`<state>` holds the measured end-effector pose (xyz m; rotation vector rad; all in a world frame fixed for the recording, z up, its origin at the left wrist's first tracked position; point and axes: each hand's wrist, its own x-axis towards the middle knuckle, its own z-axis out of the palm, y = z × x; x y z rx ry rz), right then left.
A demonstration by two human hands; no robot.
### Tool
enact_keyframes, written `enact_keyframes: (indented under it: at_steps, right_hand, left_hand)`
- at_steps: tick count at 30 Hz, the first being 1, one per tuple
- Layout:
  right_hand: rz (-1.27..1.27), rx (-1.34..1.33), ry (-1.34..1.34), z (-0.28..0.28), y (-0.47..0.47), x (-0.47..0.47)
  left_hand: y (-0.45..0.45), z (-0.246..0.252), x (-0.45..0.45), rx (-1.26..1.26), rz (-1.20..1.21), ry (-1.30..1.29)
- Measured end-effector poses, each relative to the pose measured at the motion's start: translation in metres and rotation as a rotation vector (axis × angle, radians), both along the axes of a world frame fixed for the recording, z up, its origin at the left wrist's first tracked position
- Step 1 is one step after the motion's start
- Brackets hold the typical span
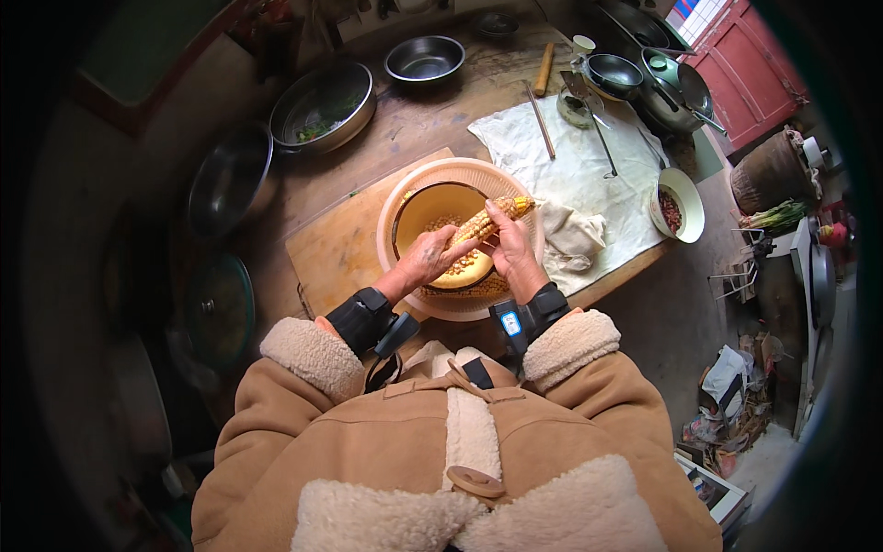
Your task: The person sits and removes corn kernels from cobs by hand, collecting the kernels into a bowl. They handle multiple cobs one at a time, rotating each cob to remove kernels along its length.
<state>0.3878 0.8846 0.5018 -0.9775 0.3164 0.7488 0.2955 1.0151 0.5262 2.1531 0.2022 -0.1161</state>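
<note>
An ear of corn (514, 206), partly bare of kernels, lies slantwise in both of my hands. My left hand (429, 258) grips its lower end, and my right hand (510, 241) holds it farther up with the thumb on top. Below them a yellow bowl with a dark rim (441, 193) has loose corn kernels (463, 263) at its bottom. This bowl sits inside a pale pink plastic basket (398, 181), where more corn shows beneath the bowl's near side. The basket rests on a wooden board (331, 241).
Metal basins (324, 141) stand at the back left, one with greens. On the right, a white cloth (503, 131) bears a crumpled rag (569, 238), a thin rod and a long-handled tool. A white bowl (692, 214) with reddish pieces stands at the table's right edge.
</note>
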Motion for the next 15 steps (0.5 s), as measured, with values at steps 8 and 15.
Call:
enact_keyframes:
  at_steps: [8,15]
  right_hand:
    - [-0.009,-0.102,-0.054,-0.0023,0.0052,-0.0022]
    - [0.007,-0.091,-0.076,-0.0002,0.0051,-0.0036]
  left_hand:
    - [-0.0017,-0.0042,-0.002,0.047,0.07,-0.024]
    - [0.0009,-0.004,-0.0028,0.182,0.022,-0.165]
